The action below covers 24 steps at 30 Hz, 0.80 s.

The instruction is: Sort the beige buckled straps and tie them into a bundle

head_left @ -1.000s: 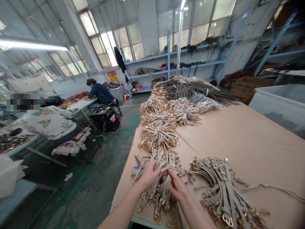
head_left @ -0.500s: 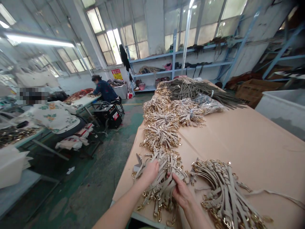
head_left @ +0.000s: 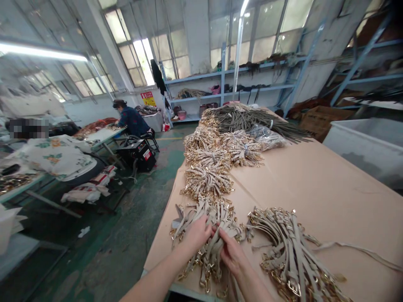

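Observation:
A bundle of beige straps with gold clasps (head_left: 211, 247) lies at the near left edge of a table covered in tan paper (head_left: 327, 188). My left hand (head_left: 197, 235) grips the bundle from the left, its fingers curled over the straps. My right hand (head_left: 232, 253) holds the same bundle from the right, fingers pressed into the straps. A larger heap of the same straps (head_left: 289, 256) lies just to the right of my hands.
Several tied strap bundles (head_left: 209, 178) run in a row up the table's left side to a dark strap pile (head_left: 252, 117). A grey bin (head_left: 368, 147) stands at right. A seated person (head_left: 130, 121) works at another table across the green floor (head_left: 126, 235). Blue shelving (head_left: 233, 90) lines the back wall.
Both hands have shifted slightly on the bundle and closed in around it. The view has swung a little.

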Tool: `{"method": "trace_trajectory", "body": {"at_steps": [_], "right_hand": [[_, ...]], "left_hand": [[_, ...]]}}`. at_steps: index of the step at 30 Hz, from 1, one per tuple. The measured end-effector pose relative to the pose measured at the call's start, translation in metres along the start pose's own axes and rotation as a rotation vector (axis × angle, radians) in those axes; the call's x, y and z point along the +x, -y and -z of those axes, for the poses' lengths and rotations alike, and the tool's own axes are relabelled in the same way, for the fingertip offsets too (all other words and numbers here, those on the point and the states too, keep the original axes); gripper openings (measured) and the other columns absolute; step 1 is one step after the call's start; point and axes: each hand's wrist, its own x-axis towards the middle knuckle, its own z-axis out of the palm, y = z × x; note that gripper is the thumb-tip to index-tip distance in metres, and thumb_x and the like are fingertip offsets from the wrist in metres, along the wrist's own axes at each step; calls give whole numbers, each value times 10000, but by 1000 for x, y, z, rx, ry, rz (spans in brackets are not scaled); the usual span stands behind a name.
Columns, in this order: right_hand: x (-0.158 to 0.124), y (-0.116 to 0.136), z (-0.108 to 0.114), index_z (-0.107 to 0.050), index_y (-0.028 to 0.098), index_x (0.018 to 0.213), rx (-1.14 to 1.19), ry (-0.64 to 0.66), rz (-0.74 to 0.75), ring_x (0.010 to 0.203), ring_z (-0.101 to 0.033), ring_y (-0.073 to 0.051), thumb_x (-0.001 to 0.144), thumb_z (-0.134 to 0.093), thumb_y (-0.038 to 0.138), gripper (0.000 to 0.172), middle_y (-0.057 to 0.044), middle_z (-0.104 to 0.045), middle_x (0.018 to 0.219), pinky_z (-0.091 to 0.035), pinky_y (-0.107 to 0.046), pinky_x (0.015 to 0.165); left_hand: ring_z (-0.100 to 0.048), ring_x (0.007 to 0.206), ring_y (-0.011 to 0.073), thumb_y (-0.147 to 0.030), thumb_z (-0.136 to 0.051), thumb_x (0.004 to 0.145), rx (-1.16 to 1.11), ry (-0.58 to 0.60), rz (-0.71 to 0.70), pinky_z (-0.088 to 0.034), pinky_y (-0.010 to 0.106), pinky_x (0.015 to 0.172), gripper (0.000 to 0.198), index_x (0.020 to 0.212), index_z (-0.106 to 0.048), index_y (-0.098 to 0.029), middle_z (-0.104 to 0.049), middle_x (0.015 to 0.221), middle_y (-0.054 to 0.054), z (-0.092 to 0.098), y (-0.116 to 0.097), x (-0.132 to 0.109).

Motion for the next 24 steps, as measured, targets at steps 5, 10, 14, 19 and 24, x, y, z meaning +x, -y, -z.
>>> {"method": "trace_trajectory", "body": {"at_steps": [5, 10, 14, 19, 24], "right_hand": [[-11, -8, -11, -612, 160, 989, -154, 124, 73, 975, -590, -180, 638, -731, 320, 404, -60, -651, 1043, -442, -306, 904], [-32, -7, -33, -651, 115, 926, -438, 191, 68, 877, -620, -223, 639, -712, 393, 405, -89, -685, 880, -425, -396, 920], [-42, 4, -48, -664, 128, 941, -552, 231, 188, 926, -602, -213, 684, -667, 426, 394, -86, -677, 922, -403, -375, 942], [-44, 16, -42, -674, 128, 861, -679, 146, 257, 824, -598, -200, 733, -590, 491, 394, -77, -671, 844, -452, -348, 823], [-52, 35, -37, -639, 131, 946, -794, 207, 264, 808, -591, -199, 728, -582, 504, 436, -76, -659, 877, -469, -328, 746]], "left_hand": [[-597, 862, 239, -318, -327, 859, -88, 81, 31, -405, 317, 718, 285, 1009, -528, -182, -644, 910, 110, 10, -14, -48], [-595, 809, 205, -387, -250, 893, -299, 184, 9, -414, 291, 716, 388, 985, -552, -162, -650, 862, 89, 25, -6, -64], [-568, 743, 191, -433, -318, 874, -232, 128, -33, -393, 272, 652, 381, 783, -577, -169, -629, 788, 58, 42, -4, -70], [-557, 840, 188, -450, -318, 883, -325, -87, -49, -409, 280, 737, 388, 859, -570, -156, -615, 876, 71, 54, -15, -71], [-566, 832, 193, -453, -288, 895, -185, -128, -61, -410, 290, 720, 431, 818, -596, -161, -614, 860, 72, 55, -32, -56]]}}
